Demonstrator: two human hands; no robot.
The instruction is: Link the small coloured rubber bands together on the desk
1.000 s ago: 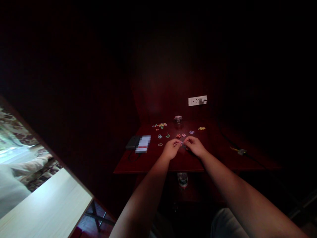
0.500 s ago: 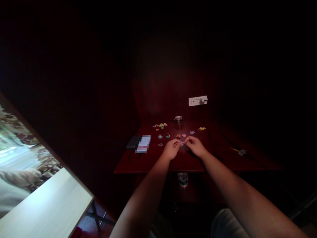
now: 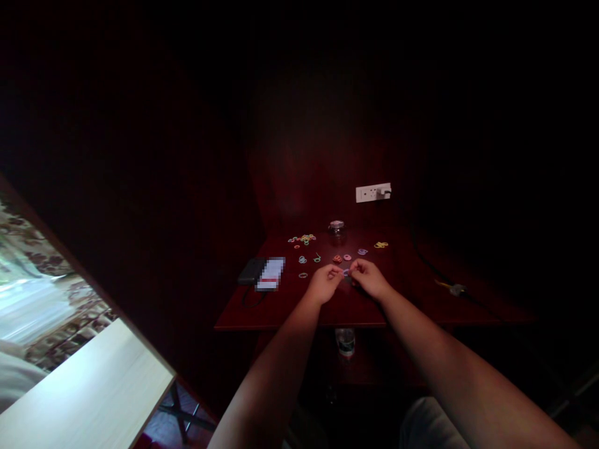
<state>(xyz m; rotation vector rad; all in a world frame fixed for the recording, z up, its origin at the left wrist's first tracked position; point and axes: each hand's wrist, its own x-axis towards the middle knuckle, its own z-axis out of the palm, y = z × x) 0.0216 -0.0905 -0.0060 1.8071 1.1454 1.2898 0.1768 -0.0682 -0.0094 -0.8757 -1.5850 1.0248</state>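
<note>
Between my fingertips, over the dark red table (image 3: 290,312), is a small purple band (image 3: 346,272). My left hand (image 3: 324,284) pinches its left side and my right hand (image 3: 369,277) pinches its right side. Just beyond my hands lie an orange-red band pile (image 3: 337,259), a pink one (image 3: 347,257) and a purple one (image 3: 362,252). Yellow bands (image 3: 381,245) are to the right. Blue bands (image 3: 302,259), green bands (image 3: 317,257) and a single greenish band (image 3: 303,275) lie to the left. A mixed-colour pile (image 3: 306,238) sits farther back.
A clear lidded jar (image 3: 336,228) stands at the back. At the left are a black case (image 3: 251,271) and a phone (image 3: 270,274). A cable with a grey piece (image 3: 457,289) lies right. Below the tabletop stands a bottle (image 3: 345,343). A socket strip (image 3: 373,193) is on the wall.
The purple band between my fingertips now shows as a more open loop. Both hands remain in nearly the same place, and the view has shifted slightly.
</note>
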